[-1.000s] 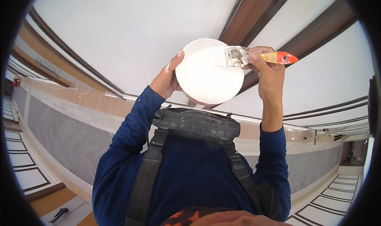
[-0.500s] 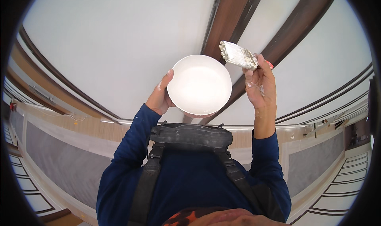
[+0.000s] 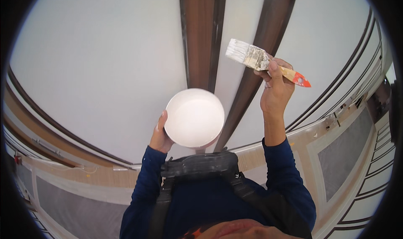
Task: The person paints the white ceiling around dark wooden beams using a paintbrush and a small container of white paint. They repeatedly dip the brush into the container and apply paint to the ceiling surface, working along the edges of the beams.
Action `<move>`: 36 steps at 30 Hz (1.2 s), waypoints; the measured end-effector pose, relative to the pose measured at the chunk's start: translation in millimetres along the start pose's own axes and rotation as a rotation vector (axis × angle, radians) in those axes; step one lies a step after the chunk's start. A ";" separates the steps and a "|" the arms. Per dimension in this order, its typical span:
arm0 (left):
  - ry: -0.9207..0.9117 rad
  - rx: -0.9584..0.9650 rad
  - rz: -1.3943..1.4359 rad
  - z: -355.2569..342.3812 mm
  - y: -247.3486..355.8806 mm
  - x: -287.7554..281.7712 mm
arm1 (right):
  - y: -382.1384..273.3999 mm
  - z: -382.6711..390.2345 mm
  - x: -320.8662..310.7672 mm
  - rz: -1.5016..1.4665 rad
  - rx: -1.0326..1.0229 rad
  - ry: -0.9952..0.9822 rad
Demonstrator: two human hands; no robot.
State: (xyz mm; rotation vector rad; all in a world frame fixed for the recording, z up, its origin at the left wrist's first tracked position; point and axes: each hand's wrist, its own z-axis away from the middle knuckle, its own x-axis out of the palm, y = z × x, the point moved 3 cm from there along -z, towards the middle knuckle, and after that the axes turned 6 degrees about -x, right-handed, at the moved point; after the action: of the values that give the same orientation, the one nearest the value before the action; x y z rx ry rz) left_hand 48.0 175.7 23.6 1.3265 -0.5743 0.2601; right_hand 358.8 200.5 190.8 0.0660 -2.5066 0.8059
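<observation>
Head view: paintbrush (image 3: 257, 58), bristles white-coated, handle wood with red end, pinched by right hand (image 3: 277, 86), well apart from the tub; round white tub (image 3: 194, 117), gripped at its left side by left hand (image 3: 159, 137), near black chest bag (image 3: 201, 165).

Brush (image 3: 257, 58), R of ctr, has white bristles (image 3: 237, 50), tan handle (image 3: 288, 73) w/ red-orange tip (image 3: 303, 81). Tub (image 3: 194, 118), ctr, is white inside. Sleeves (image 3: 282, 167) are navy; chest pouch (image 3: 201, 165) is blk. Wall (image 3: 96, 71), upper L, is pale grey; trim (image 3: 199, 33), top ctr, is dk brown. Floor (image 3: 79, 199), lower L, is grey & beige.
</observation>
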 end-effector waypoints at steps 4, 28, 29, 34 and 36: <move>-0.005 0.026 0.043 -1.9 -0.1 -3.2 | -37.1 -62.3 27.6 0.290 -0.617 -0.131; 0.040 0.062 0.128 14.0 0.3 -13.1 | -155.0 -257.9 166.1 0.543 -1.185 -0.389; 0.047 0.057 0.137 15.6 -0.8 -12.8 | -146.0 -249.7 161.5 0.657 -1.234 -0.370; 0.027 0.093 0.134 18.8 -1.0 -11.1 | -79.5 -169.5 96.4 0.861 -1.295 -0.581; 0.010 0.084 0.117 18.6 2.8 -8.3 | -70.2 -125.1 67.1 0.925 -1.098 -0.674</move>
State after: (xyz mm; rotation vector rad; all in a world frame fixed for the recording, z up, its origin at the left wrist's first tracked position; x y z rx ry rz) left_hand 35.2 159.6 23.9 1.3736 -0.6396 0.3898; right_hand 369.9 219.5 347.6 -1.4627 -3.2133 -0.5471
